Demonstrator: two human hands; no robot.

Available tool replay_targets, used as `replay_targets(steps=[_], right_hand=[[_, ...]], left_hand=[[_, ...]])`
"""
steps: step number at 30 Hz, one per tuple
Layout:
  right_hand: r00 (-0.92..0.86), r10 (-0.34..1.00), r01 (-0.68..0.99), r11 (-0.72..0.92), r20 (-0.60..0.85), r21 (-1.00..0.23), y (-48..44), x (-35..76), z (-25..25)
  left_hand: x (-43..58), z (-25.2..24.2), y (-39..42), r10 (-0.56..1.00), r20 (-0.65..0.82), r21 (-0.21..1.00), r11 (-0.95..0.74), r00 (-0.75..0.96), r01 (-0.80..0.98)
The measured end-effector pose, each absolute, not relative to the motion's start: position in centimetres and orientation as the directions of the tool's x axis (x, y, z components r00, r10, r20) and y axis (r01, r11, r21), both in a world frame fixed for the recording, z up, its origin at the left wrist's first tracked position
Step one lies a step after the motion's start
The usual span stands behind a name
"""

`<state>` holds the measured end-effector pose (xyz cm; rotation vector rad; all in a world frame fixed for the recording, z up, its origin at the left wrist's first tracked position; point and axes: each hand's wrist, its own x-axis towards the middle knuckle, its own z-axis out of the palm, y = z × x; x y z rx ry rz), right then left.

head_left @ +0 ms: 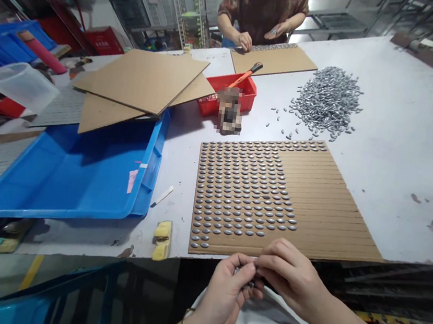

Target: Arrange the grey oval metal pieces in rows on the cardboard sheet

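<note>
My left hand is curled around several small silver oval pieces, partly hidden by its fingers, just off the table's near edge. Fingertips of my right hand meet the left thumb in a pinch; what they hold, if anything, is hidden. Just beyond both hands lies a cardboard sheet with ruled lines. Rows of silver oval pieces cover its left part and run along its far edge. The near right part of the sheet is bare cardboard. A heap of the same silver pieces sits past the sheet.
A blue tray stands left, with cardboard sheets across its far side. A red bin holds an orange-handled tool. A yellow clamp-like block sits at the table edge. Across the table, a person handles another cardboard sheet.
</note>
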<state>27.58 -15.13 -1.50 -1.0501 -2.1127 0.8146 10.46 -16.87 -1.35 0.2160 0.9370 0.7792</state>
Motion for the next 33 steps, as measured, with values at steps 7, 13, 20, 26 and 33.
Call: replay_targets(steps=[7, 13, 20, 26, 33], right_hand=[[-0.392, 0.872, 0.433, 0.456, 0.293, -0.778, -16.3, 27.2, -2.0], [-0.41, 0.88, 0.514, 0.439, 0.239, -0.737, -17.1, 27.6, -2.8], [-0.297, 0.911, 0.514, 0.404, 0.285, -0.756, -16.2, 29.5, -2.4], [-0.27, 0.93, 0.585, 0.365, 0.25, -0.724, -14.7, 31.8, -2.7], [-0.327, 0.898, 0.625, 0.439, 0.294, -0.645, -13.4, 32.2, -4.4]], left_hand=[[10.6, -1.5, -16.9, 0.698, -0.648, 0.5, 0.691, 0.304, -0.522], [11.0, -2.0, -17.1, 0.687, -0.657, 0.523, 0.713, 0.312, -0.468], [9.3, -0.1, -15.9, 0.68, -0.657, 0.466, 0.706, 0.326, -0.533], [8.5, -0.3, -16.2, 0.561, -0.781, 0.291, 0.715, 0.273, -0.636], [9.2, -0.6, -17.1, 0.586, -0.758, 0.368, 0.747, 0.288, -0.553]])
